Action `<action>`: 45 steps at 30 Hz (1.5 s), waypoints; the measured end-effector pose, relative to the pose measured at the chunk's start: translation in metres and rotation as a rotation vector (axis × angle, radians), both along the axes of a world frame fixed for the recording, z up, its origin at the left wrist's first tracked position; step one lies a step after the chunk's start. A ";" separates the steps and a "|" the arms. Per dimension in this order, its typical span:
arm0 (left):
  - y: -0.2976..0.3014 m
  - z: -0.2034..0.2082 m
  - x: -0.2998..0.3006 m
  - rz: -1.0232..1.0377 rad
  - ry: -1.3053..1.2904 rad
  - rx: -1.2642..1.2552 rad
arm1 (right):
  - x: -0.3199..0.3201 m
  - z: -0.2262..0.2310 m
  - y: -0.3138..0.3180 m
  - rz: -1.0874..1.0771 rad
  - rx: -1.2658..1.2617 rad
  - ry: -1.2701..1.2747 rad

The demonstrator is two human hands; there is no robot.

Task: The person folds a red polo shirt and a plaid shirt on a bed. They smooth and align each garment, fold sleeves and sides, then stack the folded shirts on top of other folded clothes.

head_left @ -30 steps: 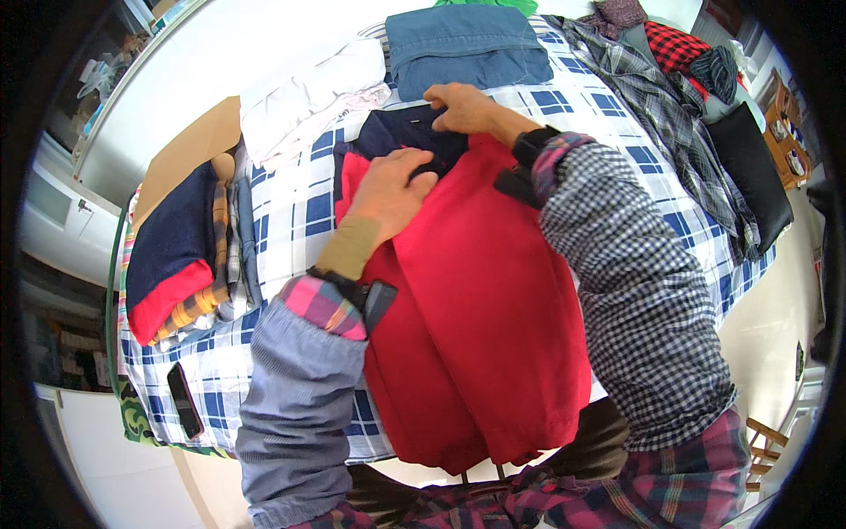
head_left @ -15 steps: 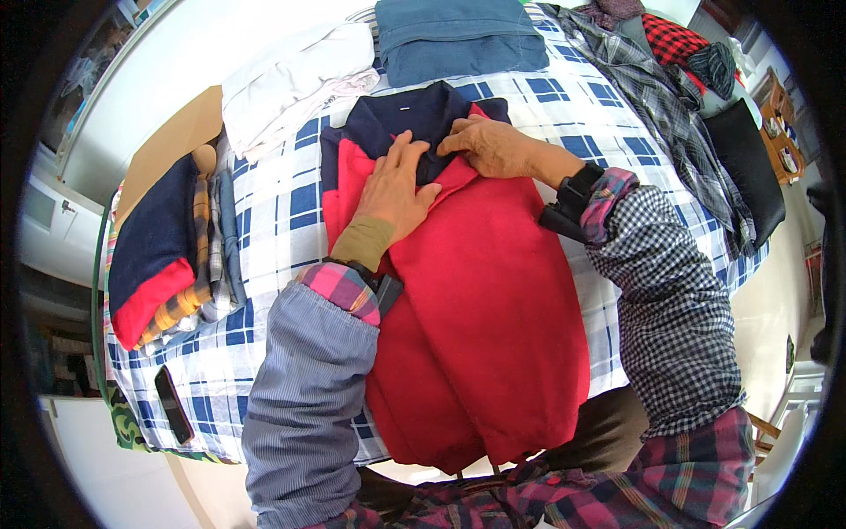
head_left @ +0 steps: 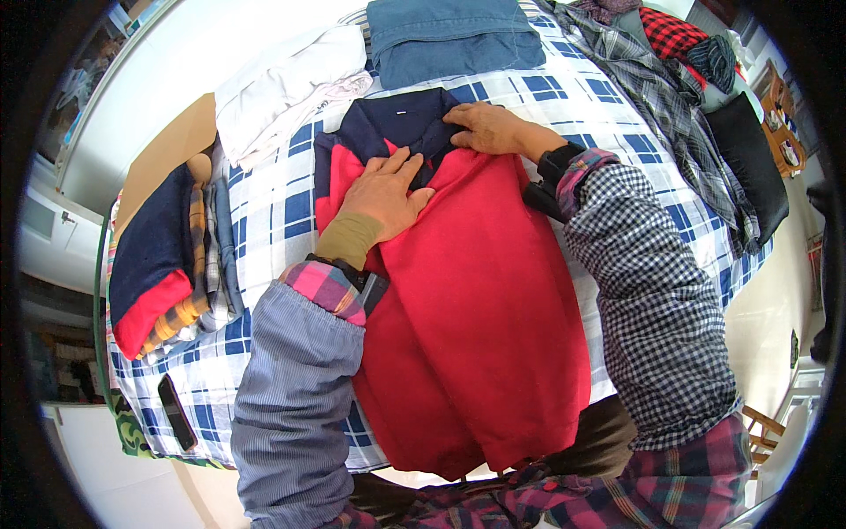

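A red top with a navy collar [head_left: 476, 291] lies face up in front of me, its lower edge toward my body. My left hand [head_left: 381, 196] rests on the red chest just below the collar, fingers stretched out and thumb apart. At the right side of the navy collar [head_left: 401, 122], my right hand [head_left: 500, 130] has its fingers bent and closed on the collar's edge. The fabric between both hands is creased, and part of the neck opening is covered by my fingers.
A blue and white checked cloth [head_left: 282, 212] covers the table. Folded blue trousers [head_left: 454, 53] and a white garment [head_left: 286, 93] lie beyond the top. Left are an open cardboard box [head_left: 172, 141] with folded clothes and a phone [head_left: 177, 413]. A grey plaid garment [head_left: 656, 115] lies right.
My right hand has shifted from the collar front toward its right side. The collar front lies further open. My left hand stays on the chest, with only a slight shift.
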State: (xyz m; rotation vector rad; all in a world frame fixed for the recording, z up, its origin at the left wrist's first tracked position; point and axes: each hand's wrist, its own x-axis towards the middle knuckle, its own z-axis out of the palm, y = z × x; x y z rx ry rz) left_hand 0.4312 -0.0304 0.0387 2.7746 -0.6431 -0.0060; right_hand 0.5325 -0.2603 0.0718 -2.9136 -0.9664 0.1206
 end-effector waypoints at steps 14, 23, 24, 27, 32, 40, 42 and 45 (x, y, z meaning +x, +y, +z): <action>0.021 0.010 0.069 0.248 0.117 -0.705 | 0.033 -0.007 0.008 0.067 0.399 -0.231; 0.003 0.012 0.101 0.315 0.492 -0.463 | 0.054 -0.009 0.010 0.129 0.200 -0.159; 0.001 0.011 0.102 0.225 0.437 -0.418 | 0.055 -0.009 0.008 0.120 0.195 -0.167; 0.005 0.007 0.102 0.115 0.318 -0.291 | 0.056 -0.012 0.003 0.042 0.139 -0.203; 0.020 -0.002 0.097 0.187 0.409 -0.491 | 0.044 -0.001 -0.005 -0.149 0.248 -0.320; 0.009 -0.009 0.103 0.308 0.290 -0.406 | -0.021 0.009 0.007 0.406 0.228 0.057; 0.014 -0.003 0.100 0.326 0.277 -0.435 | -0.030 0.011 0.001 0.383 0.272 0.059; 0.034 0.014 0.086 0.112 0.339 -0.723 | -0.037 0.017 -0.006 0.348 0.259 0.153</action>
